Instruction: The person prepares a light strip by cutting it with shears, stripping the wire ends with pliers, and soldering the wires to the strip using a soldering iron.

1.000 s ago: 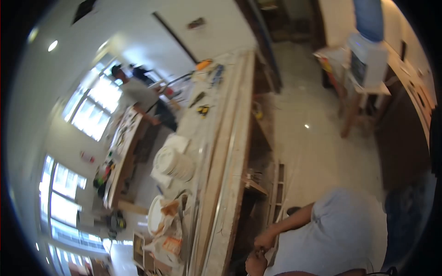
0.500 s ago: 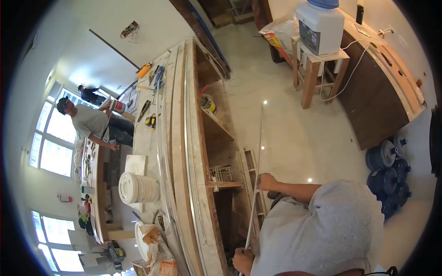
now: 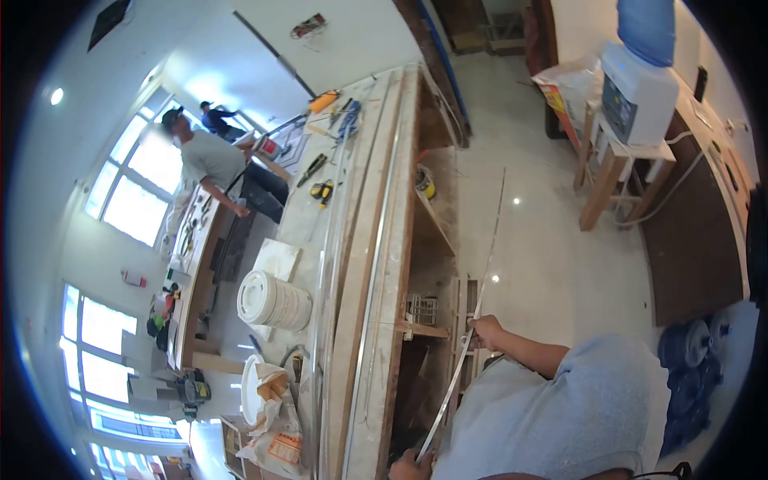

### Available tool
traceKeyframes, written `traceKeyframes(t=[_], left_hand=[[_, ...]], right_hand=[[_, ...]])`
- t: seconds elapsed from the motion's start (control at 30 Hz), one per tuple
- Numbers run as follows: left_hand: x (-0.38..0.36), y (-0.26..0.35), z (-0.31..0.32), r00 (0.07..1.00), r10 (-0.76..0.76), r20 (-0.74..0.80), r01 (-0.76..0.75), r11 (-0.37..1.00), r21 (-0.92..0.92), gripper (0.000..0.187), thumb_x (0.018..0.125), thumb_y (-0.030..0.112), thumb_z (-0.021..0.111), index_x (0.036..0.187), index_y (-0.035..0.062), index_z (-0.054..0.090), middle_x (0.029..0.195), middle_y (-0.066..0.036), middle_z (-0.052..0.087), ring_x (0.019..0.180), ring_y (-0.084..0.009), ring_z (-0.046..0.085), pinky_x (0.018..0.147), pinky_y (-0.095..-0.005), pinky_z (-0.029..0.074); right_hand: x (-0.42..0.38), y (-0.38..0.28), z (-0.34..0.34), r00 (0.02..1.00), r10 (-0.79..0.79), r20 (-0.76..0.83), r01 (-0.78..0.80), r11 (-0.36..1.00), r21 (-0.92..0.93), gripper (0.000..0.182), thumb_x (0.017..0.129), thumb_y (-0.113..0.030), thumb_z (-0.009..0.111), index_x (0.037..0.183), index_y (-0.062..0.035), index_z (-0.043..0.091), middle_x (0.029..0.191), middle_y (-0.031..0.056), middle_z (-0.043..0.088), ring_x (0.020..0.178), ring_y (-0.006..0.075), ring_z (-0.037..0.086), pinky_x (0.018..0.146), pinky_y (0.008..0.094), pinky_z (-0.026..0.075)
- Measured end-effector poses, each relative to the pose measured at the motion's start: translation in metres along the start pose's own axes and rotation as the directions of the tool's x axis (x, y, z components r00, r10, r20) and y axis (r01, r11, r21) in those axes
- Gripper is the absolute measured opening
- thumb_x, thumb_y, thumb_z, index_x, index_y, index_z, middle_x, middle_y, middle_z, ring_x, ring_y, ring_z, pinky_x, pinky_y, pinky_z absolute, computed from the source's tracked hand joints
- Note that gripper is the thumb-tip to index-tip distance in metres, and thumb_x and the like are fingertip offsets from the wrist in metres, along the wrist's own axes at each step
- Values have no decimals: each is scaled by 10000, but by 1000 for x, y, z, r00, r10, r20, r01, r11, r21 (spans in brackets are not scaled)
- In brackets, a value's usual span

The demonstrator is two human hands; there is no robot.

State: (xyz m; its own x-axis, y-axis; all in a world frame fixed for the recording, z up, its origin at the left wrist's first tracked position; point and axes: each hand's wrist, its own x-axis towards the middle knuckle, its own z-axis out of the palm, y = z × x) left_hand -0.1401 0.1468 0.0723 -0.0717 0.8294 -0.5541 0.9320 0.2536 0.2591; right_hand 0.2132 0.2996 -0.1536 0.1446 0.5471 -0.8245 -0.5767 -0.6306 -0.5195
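Observation:
A long, thin, pale strip [image 3: 458,372] runs slantwise past the front of the workbench, its far tip over the floor. My right hand [image 3: 484,333] is closed around it about midway along. Lower down, my left hand [image 3: 411,466] grips it near the bottom of the view, partly cut off by the frame edge. The wooden workbench [image 3: 364,264] stands just left of both hands, with long metal strips [image 3: 376,296] lying along its top. Its open shelves face me, and a wire rack [image 3: 422,309] sits inside one.
On the bench are a white bucket [image 3: 274,302], a yellow-black tool [image 3: 322,193], pliers [image 3: 312,170] and a torn bag [image 3: 276,440]. A water dispenser [image 3: 638,96] stands on a wooden stool at right, blue water jugs [image 3: 684,352] below. Across the bench stands a co-worker [image 3: 212,156]; another person is farther back.
The view has swung left, so the bench and dispenser appear farther right. Both hands keep hold of the strip, which slants more now. The co-worker's lower hand stays near waist height.

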Motion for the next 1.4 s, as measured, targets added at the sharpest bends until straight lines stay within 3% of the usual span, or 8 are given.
traceKeyframes(t=[0.07, 0.2, 0.43, 0.77, 0.83, 0.93, 1.07, 1.4], left_hand=[[-21, 14, -14, 989, 118, -90, -117, 993, 14, 345, 901, 399, 722, 1099, 115, 736, 888, -230, 721, 897, -413, 706, 787, -503, 540], [0, -47, 21, 881, 282, -380, -341, 935, -95, 290, 939, 347, 657, 1040, 86, 734, 904, -213, 714, 858, -420, 689, 753, -475, 534], [21, -59, 37, 683, 167, -711, -295, 954, -59, 245, 978, 271, 607, 1036, 67, 730, 903, -216, 697, 872, -435, 672, 774, -507, 524], [39, -73, -11, 732, 113, -672, -128, 991, 27, 273, 951, 236, 614, 1038, -3, 714, 963, -230, 704, 899, -460, 655, 803, -512, 525], [65, -83, -16, 561, 173, -810, -243, 969, 39, 201, 856, 239, 743, 782, 56, 705, 643, -180, 638, 617, -391, 648, 581, -453, 494], [101, -107, -23, 487, 229, -843, -277, 956, 100, 182, 837, 175, 744, 749, 30, 678, 609, -169, 594, 563, -379, 605, 538, -436, 439], [125, -112, -38, 590, 199, -783, -314, 949, 4, 190, 839, 248, 745, 825, 61, 717, 728, -167, 679, 665, -409, 659, 595, -505, 479], [143, -117, -51, 614, 214, -760, -278, 960, 46, 152, 841, 212, 730, 850, 60, 727, 747, -185, 683, 715, -420, 664, 623, -535, 484]], right_hand=[[-61, -43, 17, 988, -144, 48, 134, 976, 170, 210, 1042, -255, 563, 1045, -46, 579, 851, 139, 695, 722, 309, 738, 644, 444, 622], [-87, -90, 48, 883, -382, 272, 362, 924, 122, 248, 1035, -289, 605, 1013, -43, 584, 786, 122, 703, 652, 272, 742, 486, 339, 583], [-76, -130, 141, 775, -427, 466, 462, 886, 44, 302, 1041, -314, 598, 1000, -15, 592, 789, 133, 702, 621, 250, 733, 485, 333, 584], [-55, -114, 225, 804, -414, 428, 459, 888, -3, 344, 1045, -346, 570, 983, -10, 605, 750, 105, 659, 598, 220, 704, 519, 345, 600], [-53, -114, 237, 795, -456, 399, 498, 867, 0, 348, 1045, -348, 566, 973, -9, 601, 734, 101, 649, 578, 216, 688, 518, 349, 600], [-44, -119, 262, 762, -543, 352, 581, 814, 0, 359, 1045, -353, 558, 960, -7, 597, 706, 97, 631, 542, 211, 658, 515, 356, 599], [-47, -131, 281, 686, -666, 292, 704, 709, -40, 387, 1047, -365, 547, 944, 4, 600, 672, 105, 612, 514, 218, 642, 500, 371, 587], [-10, -126, 303, 815, -544, 200, 575, 802, -162, 384, 1022, -271, 535, 995, 106, 601, 736, 188, 672, 570, 304, 705, 477, 427, 592]])
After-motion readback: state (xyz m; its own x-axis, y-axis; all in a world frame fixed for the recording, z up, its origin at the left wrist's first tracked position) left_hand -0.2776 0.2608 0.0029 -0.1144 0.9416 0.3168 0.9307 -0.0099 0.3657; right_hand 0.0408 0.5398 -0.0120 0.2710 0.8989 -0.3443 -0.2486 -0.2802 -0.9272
